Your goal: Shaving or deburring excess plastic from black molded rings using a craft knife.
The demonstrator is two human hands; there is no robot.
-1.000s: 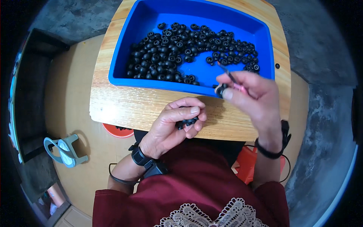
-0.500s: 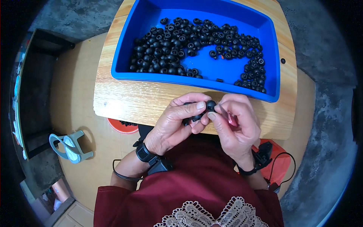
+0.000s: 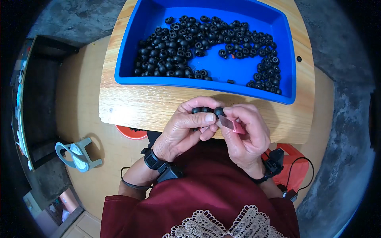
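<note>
My left hand is closed around several small round black parts, with one black part out at its thumb and fingertips. In my right hand is a small flat blade with a pink handle, pinched between thumb and fingers. Its flat metal end lies against that outermost black part, and the right fingertips touch the part too. Beyond both hands stands a blue tray with many such round black parts in it.
The tray rests on a wooden table. A single black part lies on the table right of the tray. Below the table edge are a red basin and a red stool. A grey-green stool stands on the floor at left.
My right hand has turned the blade, so its flat side now shows and its end lies at the black part. The left hand keeps its hold. The view has shifted slightly.
</note>
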